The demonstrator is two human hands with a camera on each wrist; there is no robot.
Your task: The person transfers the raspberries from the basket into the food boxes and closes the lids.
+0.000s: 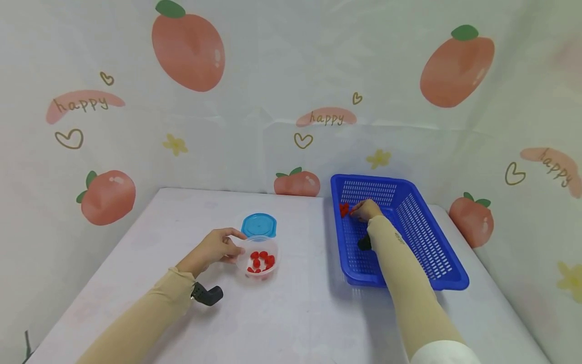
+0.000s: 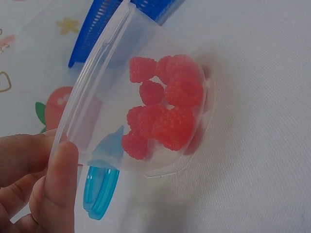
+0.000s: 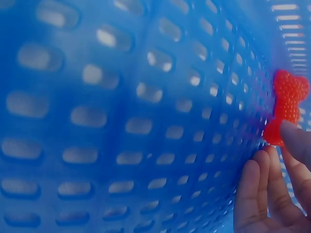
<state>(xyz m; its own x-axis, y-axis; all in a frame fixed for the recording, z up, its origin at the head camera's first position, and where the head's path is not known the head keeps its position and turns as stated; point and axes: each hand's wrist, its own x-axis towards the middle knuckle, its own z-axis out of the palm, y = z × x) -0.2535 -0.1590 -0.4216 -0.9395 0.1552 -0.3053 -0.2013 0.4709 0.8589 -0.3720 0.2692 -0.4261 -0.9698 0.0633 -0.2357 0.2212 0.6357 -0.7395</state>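
Note:
My left hand (image 1: pixel 217 247) pinches the rim of a clear plastic tub (image 2: pixel 114 109) between thumb and fingers. Several red raspberries (image 2: pixel 183 90) lie at the bottom of the tub, which stands on the table. On the right, my right hand (image 1: pixel 366 210) reaches down into a blue plastic basket (image 1: pixel 416 227). Its thumb and fingers pinch a raspberry (image 3: pixel 275 132) by the basket's left side. A few other raspberries (image 3: pixel 290 87) lie in a cluster right beside it; their exact number is hard to tell.
A blue lid (image 1: pixel 259 226) lies flat on the white-covered table (image 1: pixel 300 313) just behind the tub. Behind the table hangs a white curtain (image 1: pixel 245 141) printed with fruit. The basket's raised walls surround my right hand.

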